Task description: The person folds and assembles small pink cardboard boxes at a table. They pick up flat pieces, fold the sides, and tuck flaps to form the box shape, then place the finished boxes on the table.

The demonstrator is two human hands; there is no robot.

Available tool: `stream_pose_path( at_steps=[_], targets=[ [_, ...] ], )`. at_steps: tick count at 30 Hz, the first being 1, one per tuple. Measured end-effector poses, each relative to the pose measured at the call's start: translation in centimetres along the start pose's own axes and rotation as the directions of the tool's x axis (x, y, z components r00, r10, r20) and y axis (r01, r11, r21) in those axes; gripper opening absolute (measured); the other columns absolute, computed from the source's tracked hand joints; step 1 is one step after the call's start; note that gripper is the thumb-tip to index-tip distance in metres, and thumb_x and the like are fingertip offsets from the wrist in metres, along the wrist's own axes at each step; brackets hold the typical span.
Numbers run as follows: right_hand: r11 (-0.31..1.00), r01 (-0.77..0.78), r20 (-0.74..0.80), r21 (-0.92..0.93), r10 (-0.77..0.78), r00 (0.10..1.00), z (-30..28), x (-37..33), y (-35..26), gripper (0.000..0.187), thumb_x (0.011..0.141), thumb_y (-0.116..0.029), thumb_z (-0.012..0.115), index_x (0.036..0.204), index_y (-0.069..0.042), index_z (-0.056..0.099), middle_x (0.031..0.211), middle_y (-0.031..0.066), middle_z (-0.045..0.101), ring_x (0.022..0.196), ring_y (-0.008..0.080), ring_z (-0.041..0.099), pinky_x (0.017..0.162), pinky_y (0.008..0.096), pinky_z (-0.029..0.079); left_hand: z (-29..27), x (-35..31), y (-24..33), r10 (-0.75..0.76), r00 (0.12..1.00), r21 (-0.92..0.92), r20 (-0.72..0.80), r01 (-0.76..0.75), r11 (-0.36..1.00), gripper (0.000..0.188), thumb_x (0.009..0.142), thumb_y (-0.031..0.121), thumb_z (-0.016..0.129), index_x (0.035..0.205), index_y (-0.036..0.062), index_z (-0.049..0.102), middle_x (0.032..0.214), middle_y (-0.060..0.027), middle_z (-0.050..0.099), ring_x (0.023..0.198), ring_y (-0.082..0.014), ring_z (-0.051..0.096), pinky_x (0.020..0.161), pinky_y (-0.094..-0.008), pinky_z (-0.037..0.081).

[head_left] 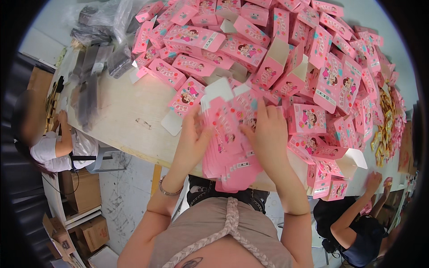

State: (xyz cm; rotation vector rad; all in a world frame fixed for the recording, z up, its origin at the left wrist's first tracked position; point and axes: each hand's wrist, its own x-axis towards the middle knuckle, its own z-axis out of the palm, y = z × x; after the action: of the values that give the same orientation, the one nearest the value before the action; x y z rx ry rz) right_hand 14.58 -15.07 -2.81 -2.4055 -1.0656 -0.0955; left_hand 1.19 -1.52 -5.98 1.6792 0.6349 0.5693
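Observation:
Between my hands, at the table's near edge, is a stack of flat, unfolded pink cartons [214,161] printed with cartoon figures. My left hand [195,136] grips the left side of the upper cartons, its thumb lying over their edge. On the other side, my right hand [268,134] has its thumb on a pink carton [235,109] at the top of the stack. That carton is smeared by motion, and its pale flaps point away from me. Folded pink boxes lie just beyond both hands, one with its white flap out beside my left hand.
A large heap of folded pink boxes [246,49] covers the table's far side and right. Dark blocks in clear plastic [87,100] lie at the left, gold packets [383,129] at the far right. One person [58,152] works at left, another [353,228] at right.

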Motion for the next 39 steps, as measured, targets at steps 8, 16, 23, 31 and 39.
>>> stream_pose_path(
  at_steps=[8, 16, 23, 31, 39],
  targets=[
    [0.784, 0.279, 0.028, 0.554, -0.353, 0.935, -5.8, -0.8, -2.2, 0.056, 0.075, -0.002, 0.068, 0.128, -0.007, 0.050, 0.093, 0.0108, 0.057, 0.077, 0.0257, 0.058, 0.065, 0.0349, 0.048, 0.3, 2.9, 4.9, -0.171, 0.957, -0.609, 0.235, 0.282, 0.742, 0.048, 0.092, 0.018, 0.045, 0.135, -0.0006, 0.034, 0.123, -0.0159, 0.053, 0.112, -0.0258, 0.054, 0.095, -0.0398, 0.044],
    [0.633, 0.052, -0.061, 0.772, -0.008, 0.998, -4.2, 0.1, -2.5, 0.093, 0.070, -0.018, 0.081, 0.143, -0.002, 0.025, 0.117, 0.0168, 0.055, 0.097, 0.0265, 0.057, 0.083, 0.0352, 0.046, 2.5, 0.4, 8.7, 0.055, 0.987, -0.670, 0.152, 0.062, 0.739, 0.066, 0.088, 0.023, 0.057, 0.141, -0.0001, 0.025, 0.136, -0.0207, 0.041, 0.121, -0.0267, 0.048, 0.102, -0.0382, 0.039],
    [0.647, 0.297, -0.258, 0.703, -0.157, 0.953, -2.2, 0.1, -0.6, 0.053, 0.075, -0.011, 0.076, 0.119, -0.003, 0.047, 0.109, 0.0139, 0.055, 0.099, 0.0214, 0.054, 0.083, 0.0342, 0.044, 1.0, -0.7, 7.6, 0.139, 0.931, -0.063, 0.337, -0.126, 0.990, 0.065, 0.080, 0.018, 0.071, 0.131, 0.0006, 0.035, 0.124, -0.0157, 0.048, 0.116, -0.0250, 0.048, 0.095, -0.0347, 0.040],
    [0.098, -0.090, 0.092, 0.991, -0.021, 0.995, -4.2, 1.2, -2.0, 0.008, 0.081, -0.003, 0.070, 0.089, -0.001, 0.068, 0.101, 0.0086, 0.060, 0.095, 0.0145, 0.058, 0.079, 0.0272, 0.047, 0.8, -0.6, 6.5, 0.370, 0.907, 0.013, 0.204, -0.380, 0.925, 0.063, 0.080, 0.017, 0.073, 0.126, 0.0017, 0.033, 0.120, -0.0183, 0.048, 0.107, -0.0240, 0.055, 0.086, -0.0338, 0.047],
    [0.466, 0.063, 0.043, 0.883, -0.214, 0.976, -6.3, 0.5, -1.4, 0.027, 0.079, -0.003, 0.070, 0.106, -0.009, 0.069, 0.116, 0.0102, 0.060, 0.100, 0.0165, 0.059, 0.080, 0.0298, 0.050, 0.4, -0.8, 6.3, 0.423, 0.884, -0.193, 0.201, -0.387, 0.902, 0.059, 0.080, 0.024, 0.074, 0.123, 0.0050, 0.038, 0.125, -0.0165, 0.046, 0.107, -0.0221, 0.055, 0.082, -0.0326, 0.049]
  ],
)
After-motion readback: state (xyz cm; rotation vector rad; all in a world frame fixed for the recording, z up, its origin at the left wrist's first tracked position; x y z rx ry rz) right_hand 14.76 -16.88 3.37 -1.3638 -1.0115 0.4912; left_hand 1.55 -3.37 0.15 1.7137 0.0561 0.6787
